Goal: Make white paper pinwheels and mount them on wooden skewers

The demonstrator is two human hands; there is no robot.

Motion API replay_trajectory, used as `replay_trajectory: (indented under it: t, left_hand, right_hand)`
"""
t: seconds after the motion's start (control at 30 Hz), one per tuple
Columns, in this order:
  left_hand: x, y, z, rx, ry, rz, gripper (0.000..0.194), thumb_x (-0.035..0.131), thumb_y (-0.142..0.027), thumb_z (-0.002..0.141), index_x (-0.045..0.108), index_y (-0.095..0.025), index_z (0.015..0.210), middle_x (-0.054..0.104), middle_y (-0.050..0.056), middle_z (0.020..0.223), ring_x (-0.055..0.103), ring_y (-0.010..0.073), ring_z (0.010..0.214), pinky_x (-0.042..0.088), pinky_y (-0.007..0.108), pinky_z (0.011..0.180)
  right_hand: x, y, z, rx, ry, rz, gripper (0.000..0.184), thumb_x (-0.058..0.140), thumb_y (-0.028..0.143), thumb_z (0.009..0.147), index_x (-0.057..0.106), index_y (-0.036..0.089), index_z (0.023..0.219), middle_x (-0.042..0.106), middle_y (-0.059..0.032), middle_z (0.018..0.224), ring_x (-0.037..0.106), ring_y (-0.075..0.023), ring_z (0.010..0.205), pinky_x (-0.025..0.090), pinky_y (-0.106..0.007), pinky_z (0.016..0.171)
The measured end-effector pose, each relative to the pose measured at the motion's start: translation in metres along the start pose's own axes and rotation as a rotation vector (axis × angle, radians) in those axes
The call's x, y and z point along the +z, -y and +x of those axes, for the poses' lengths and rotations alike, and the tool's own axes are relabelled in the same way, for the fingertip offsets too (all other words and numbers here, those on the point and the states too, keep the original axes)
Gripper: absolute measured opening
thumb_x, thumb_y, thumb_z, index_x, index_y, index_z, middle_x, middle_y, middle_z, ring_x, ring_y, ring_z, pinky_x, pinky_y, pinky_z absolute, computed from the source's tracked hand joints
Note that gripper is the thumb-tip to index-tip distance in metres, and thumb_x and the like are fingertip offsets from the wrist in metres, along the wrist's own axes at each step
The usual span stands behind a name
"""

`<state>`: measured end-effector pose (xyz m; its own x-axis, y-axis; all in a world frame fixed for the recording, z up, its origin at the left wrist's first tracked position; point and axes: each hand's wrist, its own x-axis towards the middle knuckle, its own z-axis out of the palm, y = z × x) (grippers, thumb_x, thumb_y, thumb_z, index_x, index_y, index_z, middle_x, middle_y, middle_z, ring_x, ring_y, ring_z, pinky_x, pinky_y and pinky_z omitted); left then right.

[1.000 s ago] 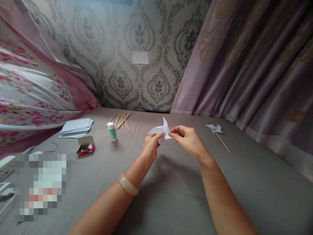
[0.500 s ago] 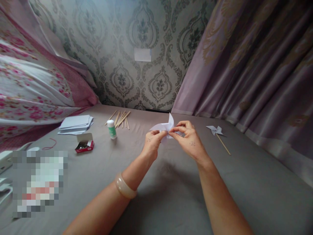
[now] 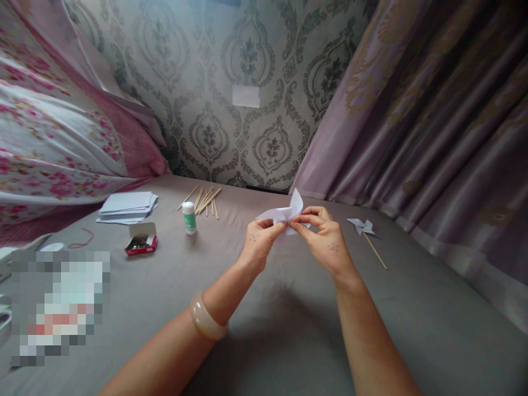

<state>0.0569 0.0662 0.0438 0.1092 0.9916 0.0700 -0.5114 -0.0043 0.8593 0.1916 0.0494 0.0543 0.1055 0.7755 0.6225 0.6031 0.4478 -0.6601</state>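
Observation:
A white paper pinwheel (image 3: 284,214) with folded, pointed blades is held up above the grey cloth. My left hand (image 3: 264,239) is closed on its left side, the thumb pressing near the centre. My right hand (image 3: 324,236) is closed too, thumb and fingertips pinched at the centre and right side of the paper. A tiny dark spot shows between the fingertips, too small to name. To the right, a finished-looking pinwheel on a wooden stick (image 3: 373,245) lies on the cloth.
At left are a stack of white paper (image 3: 127,204), an open red box (image 3: 141,242) of small metal pieces, a green-and-white glue stick (image 3: 189,218), several wooden sticks (image 3: 209,201) and a red string (image 3: 84,241). Patterned wall and curtains stand behind.
Both hands and the held pinwheel appear slightly further right as the view shifts a little. The grip on the paper looks the same.

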Motion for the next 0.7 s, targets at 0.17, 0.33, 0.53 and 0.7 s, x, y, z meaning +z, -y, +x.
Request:
replay_trajectory:
  t: [0.17,0.33,0.53,0.7]
  left_hand:
    - [0.000,-0.006,-0.002,0.018,0.060,-0.008,0.016,0.076,-0.026,0.055,0.075,-0.013,0.064,0.068,0.005,0.062,0.054,0.0116,0.055,0.040,0.024,0.057]
    - [0.001,-0.011,-0.003,0.038,0.081,-0.017,0.019,0.080,-0.028,0.052,0.076,-0.014,0.064,0.070,0.005,0.063,0.055,0.0122,0.056,0.041,0.024,0.058]
    - [0.001,-0.012,-0.003,0.060,0.098,-0.007,0.016,0.077,-0.026,0.056,0.077,-0.015,0.067,0.072,0.005,0.066,0.055,0.0120,0.057,0.042,0.023,0.056]
    - [0.002,-0.013,-0.005,0.057,0.108,-0.031,0.017,0.078,-0.026,0.057,0.077,-0.014,0.069,0.072,0.005,0.066,0.056,0.0116,0.057,0.042,0.023,0.057]
  right_hand:
    - [-0.003,0.003,0.001,0.012,0.002,0.063,0.022,0.071,0.046,0.076,0.076,0.025,0.079,0.059,-0.0051,0.096,0.057,-0.0212,0.099,0.042,-0.040,0.096]
    - [-0.004,0.011,0.001,0.035,-0.001,0.116,0.023,0.072,0.047,0.074,0.076,0.024,0.076,0.059,-0.0044,0.094,0.059,-0.0200,0.096,0.044,-0.038,0.094]
    - [-0.003,0.013,0.000,0.037,-0.029,0.185,0.017,0.074,0.040,0.073,0.075,0.024,0.076,0.058,-0.0039,0.093,0.059,-0.0183,0.095,0.046,-0.035,0.091]
    - [-0.004,0.012,0.000,0.044,-0.032,0.210,0.013,0.074,0.035,0.074,0.075,0.022,0.077,0.059,-0.0035,0.095,0.059,-0.0179,0.096,0.046,-0.035,0.090]
